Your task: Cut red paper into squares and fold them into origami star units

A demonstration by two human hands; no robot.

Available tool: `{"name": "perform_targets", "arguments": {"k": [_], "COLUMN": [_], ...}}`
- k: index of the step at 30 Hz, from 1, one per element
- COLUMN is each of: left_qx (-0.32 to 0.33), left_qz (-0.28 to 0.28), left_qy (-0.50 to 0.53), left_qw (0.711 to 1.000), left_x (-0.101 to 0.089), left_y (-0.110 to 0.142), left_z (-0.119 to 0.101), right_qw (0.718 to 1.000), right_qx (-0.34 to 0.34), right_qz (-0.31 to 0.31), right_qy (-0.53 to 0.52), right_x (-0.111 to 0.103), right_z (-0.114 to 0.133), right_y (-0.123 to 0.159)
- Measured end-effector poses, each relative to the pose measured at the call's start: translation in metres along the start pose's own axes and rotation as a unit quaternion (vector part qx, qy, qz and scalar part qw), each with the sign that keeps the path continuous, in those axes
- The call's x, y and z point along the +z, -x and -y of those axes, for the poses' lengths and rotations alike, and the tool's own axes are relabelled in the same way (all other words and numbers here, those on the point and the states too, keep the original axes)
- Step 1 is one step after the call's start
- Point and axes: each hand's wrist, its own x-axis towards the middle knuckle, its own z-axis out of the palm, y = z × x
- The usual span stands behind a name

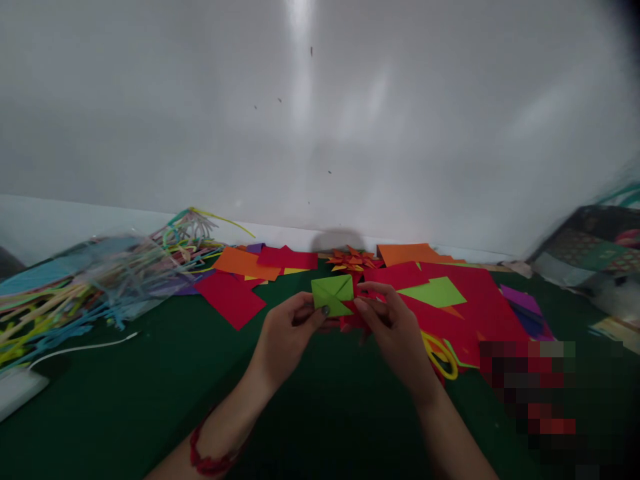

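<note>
Green folded paper [336, 293] held up above counter [170, 373]; I see left hand [285, 337] pinching it, thumb in front. Right hand [395, 323] nearly closed at right edge, grip unclear to me. Step looks like folding; next move probably calls for careful edge alignment.

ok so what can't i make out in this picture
All in the head view:
Back of the green folded paper: faces away
Left fingers: partly behind that paper
Right fingers: too blurred to tell pinching from touching
Yellow loop: seems to run behind the right wrist
White device: cut off by the left edge
Lower right: covered by a pixelated patch
</note>
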Motion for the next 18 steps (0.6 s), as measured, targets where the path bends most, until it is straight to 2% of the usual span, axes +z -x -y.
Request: {"name": "perform_targets", "arguments": {"k": [6, 9, 11, 14, 16, 18], "left_qx": [0.007, -0.009, -0.050, -0.095, -0.080, -0.047], "left_qz": [-0.018, -0.066, -0.046, 0.024, 0.010, -0.034], "left_qy": [-0.044, -0.075, -0.036, 0.065, 0.071, 0.021], "left_qw": [0.999, 0.995, 0.997, 0.993, 0.994, 0.998], "left_x": [-0.0003, -0.0023, -0.0030, -0.0030, -0.0034, -0.0053], "left_y": [-0.0036, -0.0052, -0.0044, -0.0023, -0.0020, -0.0033], "left_z": [0.0041, 0.0049, 0.0027, -0.0022, -0.0038, -0.0035], "right_qw": [0.999, 0.986, 0.971, 0.952, 0.940, 0.931], "right_qx": [-0.028, -0.100, -0.165, -0.236, -0.261, -0.267], "right_qz": [-0.011, -0.060, -0.066, -0.013, 0.030, 0.071], "right_qy": [0.030, 0.115, 0.162, 0.197, 0.219, 0.238], "right_x": [-0.0003, -0.0007, -0.0010, -0.0014, -0.0016, -0.0019], "right_z": [-0.0009, -0.0022, -0.0044, -0.0088, -0.0098, -0.0076], "right_y": [0.0013, 0.0038, 0.0046, 0.0035, 0.0018, 0.0004]}}
